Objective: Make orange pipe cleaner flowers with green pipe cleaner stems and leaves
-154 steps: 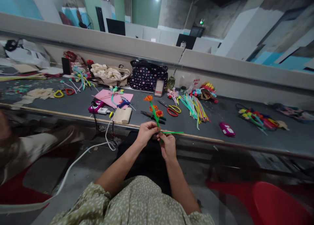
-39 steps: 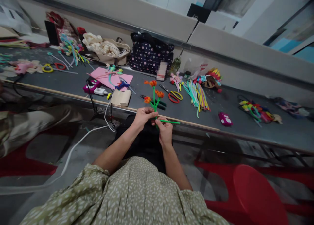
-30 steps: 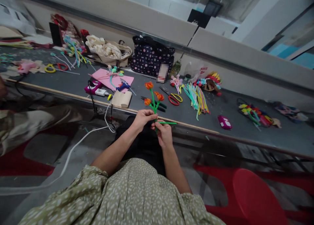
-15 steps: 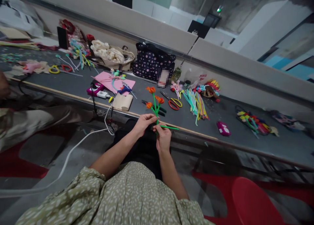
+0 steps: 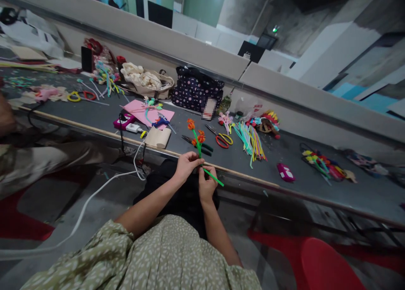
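Note:
Over my lap, at the table's front edge, both hands are on a pipe-cleaner flower spray (image 5: 198, 144) with orange blossoms and green stems. My left hand (image 5: 186, 169) pinches its stems from the left. Just below and to the right, the closed fingers of my right hand (image 5: 207, 184) hold the lower stem. A green pipe-cleaner end (image 5: 215, 178) sticks out down to the right past my right hand. Behind the blossoms lie pliers (image 5: 207, 150) with dark handles, and scissors (image 5: 223, 140) with red and yellow handles rest farther right. My fingers hide where the stems meet.
Bundled pipe cleaners (image 5: 251, 140) and a magenta box (image 5: 285, 172) lie to the right. A blue glue gun (image 5: 160, 121) rests near pink paper (image 5: 136, 108). A white cable (image 5: 91, 193) hangs off the table at left. Another person's hand (image 5: 6, 117) shows at far left.
The green end beside my right hand has swung from nearly level to slanting down right. The blossoms have turned and sit closer together. The camera view has shifted slightly.

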A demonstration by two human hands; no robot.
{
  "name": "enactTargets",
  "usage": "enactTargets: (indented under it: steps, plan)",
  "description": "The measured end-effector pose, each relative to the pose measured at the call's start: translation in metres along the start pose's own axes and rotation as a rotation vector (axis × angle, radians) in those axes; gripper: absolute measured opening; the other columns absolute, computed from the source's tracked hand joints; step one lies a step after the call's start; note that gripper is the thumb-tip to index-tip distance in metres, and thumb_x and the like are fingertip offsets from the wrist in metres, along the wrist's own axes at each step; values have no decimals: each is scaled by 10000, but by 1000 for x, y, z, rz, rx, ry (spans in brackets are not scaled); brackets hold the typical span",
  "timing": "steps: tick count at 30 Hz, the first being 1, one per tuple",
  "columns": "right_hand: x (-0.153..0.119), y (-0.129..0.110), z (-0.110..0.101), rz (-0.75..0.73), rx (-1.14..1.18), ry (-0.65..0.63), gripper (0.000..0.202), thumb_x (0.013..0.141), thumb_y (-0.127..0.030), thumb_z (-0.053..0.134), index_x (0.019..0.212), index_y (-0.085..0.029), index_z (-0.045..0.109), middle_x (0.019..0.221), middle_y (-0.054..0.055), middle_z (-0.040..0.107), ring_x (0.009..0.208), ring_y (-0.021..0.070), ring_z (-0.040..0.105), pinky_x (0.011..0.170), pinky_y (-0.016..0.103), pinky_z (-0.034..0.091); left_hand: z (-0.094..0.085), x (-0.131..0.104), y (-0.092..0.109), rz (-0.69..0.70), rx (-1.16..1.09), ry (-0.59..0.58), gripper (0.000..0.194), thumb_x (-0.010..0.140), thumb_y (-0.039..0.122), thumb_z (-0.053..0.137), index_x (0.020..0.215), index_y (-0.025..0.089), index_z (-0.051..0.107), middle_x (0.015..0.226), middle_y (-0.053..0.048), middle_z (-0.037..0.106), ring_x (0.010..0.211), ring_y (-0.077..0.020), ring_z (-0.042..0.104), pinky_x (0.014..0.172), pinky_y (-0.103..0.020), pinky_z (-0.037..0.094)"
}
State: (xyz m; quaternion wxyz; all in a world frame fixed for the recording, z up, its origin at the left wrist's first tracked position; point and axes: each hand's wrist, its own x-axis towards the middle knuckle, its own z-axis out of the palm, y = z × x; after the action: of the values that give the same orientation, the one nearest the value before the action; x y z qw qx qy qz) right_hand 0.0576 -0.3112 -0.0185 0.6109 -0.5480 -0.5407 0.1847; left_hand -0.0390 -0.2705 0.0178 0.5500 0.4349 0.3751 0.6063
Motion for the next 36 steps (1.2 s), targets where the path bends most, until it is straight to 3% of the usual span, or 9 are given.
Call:
enactTargets:
  steps: [10, 17, 23, 31, 36]
  plan:
    - [5, -4, -2, 190, 240, -78, 198, 778, -345, 608, 855, -164, 579, 715, -5, 619, 632, 126, 585, 632, 258, 470, -3, 2, 2, -19, 34, 22, 290, 540, 349, 793, 614, 129, 619, 570, 6, 590, 517, -95, 505, 501, -215, 400]
    - [6, -6, -3, 265, 388, -97, 192, 742, -319, 653, 828, -155, 601, 670, -16, 624, 610, 110, 580, 639, 253, 470, -5, 3, 5, -11, 25, -15, 281, 543, 340, 795, 648, 126, 647, 593, -1, 604, 526, -91, 508, 504, -212, 412]
    - [8, -7, -2, 413, 568, -121, 212, 696, -284, 699, 821, -141, 604, 668, -5, 651, 576, 107, 587, 604, 247, 473, -7, 5, 9, -9, -21, -116, 220, 580, 305, 779, 621, 125, 658, 708, -42, 646, 662, -124, 578, 606, -224, 455]
    - [10, -17, -7, 589, 761, -245, 170, 660, -225, 719, 759, -150, 603, 616, -23, 636, 523, 90, 568, 558, 226, 468, -12, 7, 7, -39, -29, -241, 256, 611, 348, 764, 650, 118, 659, 712, -58, 655, 645, -139, 584, 606, -250, 472]
    - [7, -15, 2, 566, 765, -158, 215, 663, -258, 715, 800, -158, 583, 634, -25, 624, 554, 96, 572, 574, 234, 472, -12, 7, 5, -72, -58, -218, 277, 600, 350, 776, 701, 114, 671, 714, -48, 661, 630, -126, 582, 605, -239, 462]
